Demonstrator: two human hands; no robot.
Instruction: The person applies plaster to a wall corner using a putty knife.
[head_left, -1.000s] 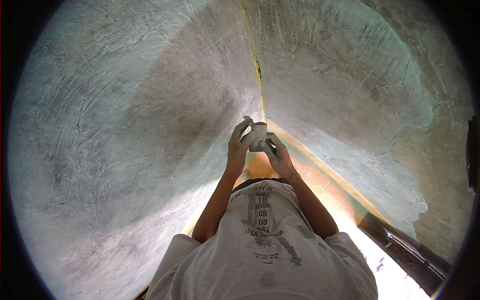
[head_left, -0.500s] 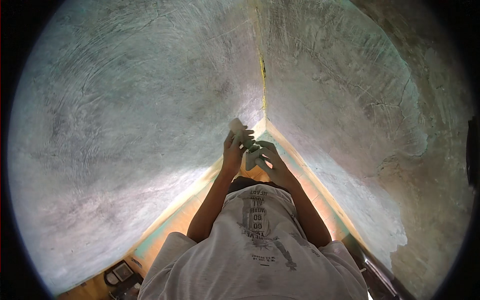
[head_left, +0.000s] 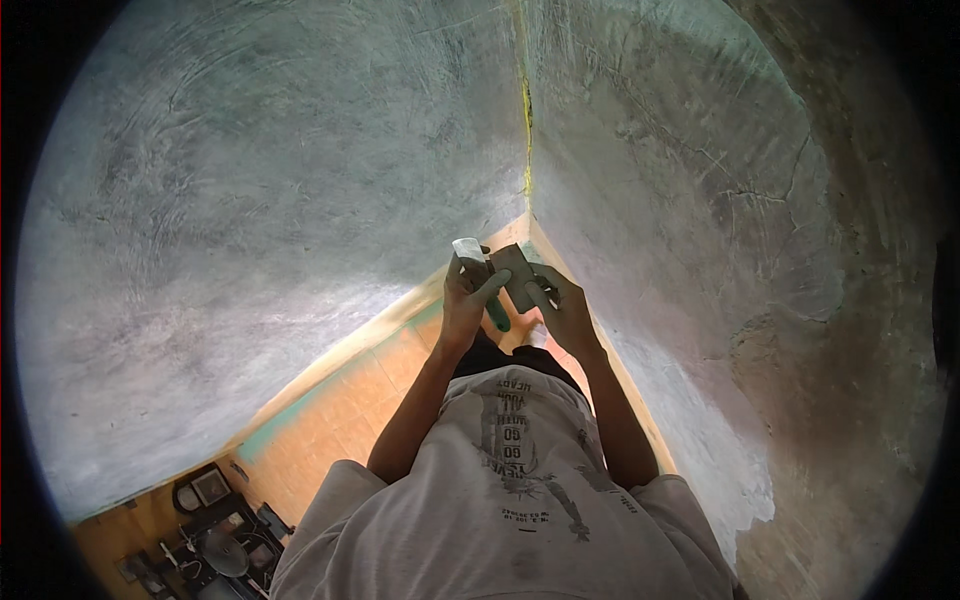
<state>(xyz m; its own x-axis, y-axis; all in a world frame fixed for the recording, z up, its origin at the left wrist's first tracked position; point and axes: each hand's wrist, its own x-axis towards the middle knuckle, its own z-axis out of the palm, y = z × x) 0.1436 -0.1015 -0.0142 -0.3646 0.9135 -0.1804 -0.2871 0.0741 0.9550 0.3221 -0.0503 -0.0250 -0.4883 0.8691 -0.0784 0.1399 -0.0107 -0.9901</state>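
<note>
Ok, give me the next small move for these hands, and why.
The left hand should probably lift its thumb off the dark flat piece: the right hand grips that too, and the left also holds a green-handled tool.

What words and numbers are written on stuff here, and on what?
T-shirt, upper front: larger printed words, upside down here; not copied out.
T-shirt, lower: tiny letters and numbers, too small to read surely.
Green-handled scraper, flat brown piece: no writing visible.
</note>
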